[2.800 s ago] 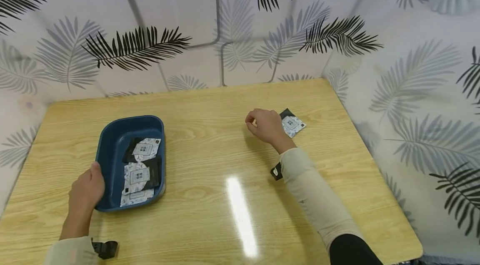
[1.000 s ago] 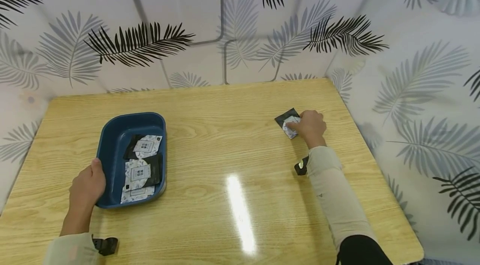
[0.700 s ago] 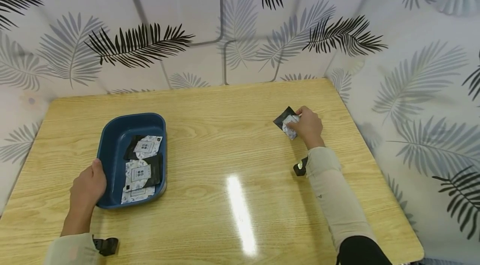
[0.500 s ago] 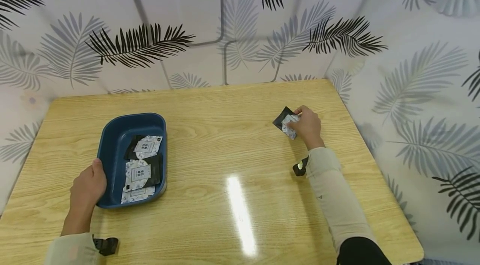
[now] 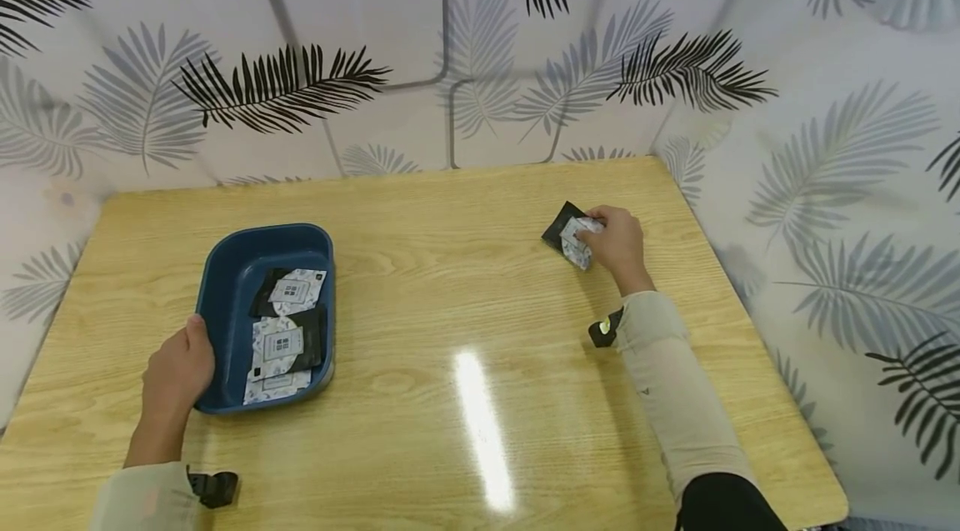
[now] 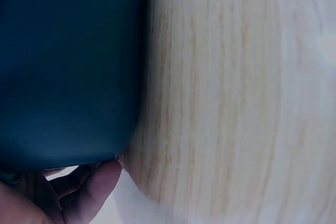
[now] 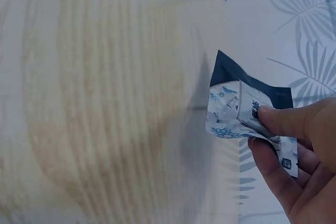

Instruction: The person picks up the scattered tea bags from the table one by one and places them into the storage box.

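At the table's right rear, my right hand (image 5: 618, 246) pinches a black and white patterned sachet (image 5: 576, 241) between thumb and fingers. The right wrist view shows that sachet (image 7: 236, 106) bent a little under the thumb, held off the wood. My left hand (image 5: 178, 364) grips the left rim of a dark blue plastic tub (image 5: 217, 298), thumb on top. In the left wrist view the fingers (image 6: 100, 184) curl beneath the tub's edge (image 6: 68, 119). Inside the tub lie several similar sachets (image 5: 288, 343), partly overlapping, toward its right side.
The wood-grain table (image 5: 420, 281) stretches between the tub and the right hand, with a bright light reflection on it. A leaf-patterned wall covering (image 5: 480, 56) stands behind the table and along its right side. Black wrist devices (image 5: 213, 489) sit at both cuffs.
The right hand has moved right to the loose sachet, taken hold of it and raised it slightly toward the back. The left hand and tub stay about where they were.
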{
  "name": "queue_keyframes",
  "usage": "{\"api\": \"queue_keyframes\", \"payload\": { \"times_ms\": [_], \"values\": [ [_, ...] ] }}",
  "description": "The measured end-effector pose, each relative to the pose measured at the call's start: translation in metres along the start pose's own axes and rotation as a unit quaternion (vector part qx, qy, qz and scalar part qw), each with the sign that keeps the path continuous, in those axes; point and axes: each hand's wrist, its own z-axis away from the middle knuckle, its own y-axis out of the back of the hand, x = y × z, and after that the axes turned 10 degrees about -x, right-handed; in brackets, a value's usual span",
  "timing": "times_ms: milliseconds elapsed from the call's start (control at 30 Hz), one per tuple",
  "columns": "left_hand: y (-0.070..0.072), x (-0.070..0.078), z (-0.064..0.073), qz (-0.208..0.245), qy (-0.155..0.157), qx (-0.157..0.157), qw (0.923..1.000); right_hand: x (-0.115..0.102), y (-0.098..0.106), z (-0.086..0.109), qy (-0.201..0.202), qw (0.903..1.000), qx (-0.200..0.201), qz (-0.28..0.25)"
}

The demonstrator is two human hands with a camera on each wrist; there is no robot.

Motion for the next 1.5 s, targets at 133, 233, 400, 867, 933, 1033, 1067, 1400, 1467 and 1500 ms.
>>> {"api": "queue_keyframes", "payload": {
  "times_ms": [133,233,400,867,933,1033,1067,1400,1467,1500],
  "values": [
    [-0.002,-0.003,0.0,0.002,0.011,-0.007,0.9999,-0.002,0.003,-0.001,0.018,0.9998,-0.007,0.006],
    [-0.003,-0.005,0.001,0.003,0.019,-0.01,0.9998,-0.004,0.005,-0.001,0.024,0.9996,-0.008,0.009],
    [-0.004,-0.005,0.002,0.006,0.012,-0.002,0.9999,-0.009,0.008,-0.001,0.042,0.9991,-0.008,0.001],
    [-0.002,0.0,0.001,0.006,0.003,0.004,1.0,-0.019,0.006,0.001,0.059,0.9974,-0.04,-0.005],
    [-0.002,0.001,0.001,0.005,0.002,0.005,1.0,-0.022,0.005,0.002,0.058,0.9974,-0.041,-0.01],
    [-0.002,0.002,0.002,0.004,-0.001,0.005,1.0,-0.025,0.004,0.003,0.059,0.9973,-0.041,-0.013],
    [-0.001,0.003,0.002,0.004,-0.002,0.004,1.0,-0.025,0.004,0.004,0.06,0.9973,-0.04,-0.011],
    [0.0,0.001,0.001,0.004,0.002,0.002,1.0,-0.033,0.001,0.005,0.071,0.9967,-0.039,-0.008],
    [-0.001,0.001,0.001,0.002,0.002,0.003,1.0,-0.034,0.002,0.005,0.069,0.9969,-0.034,-0.012],
    [-0.001,0.002,0.001,0.001,0.001,0.003,1.0,-0.035,0.001,0.005,0.07,0.997,-0.031,-0.012]
  ]
}}
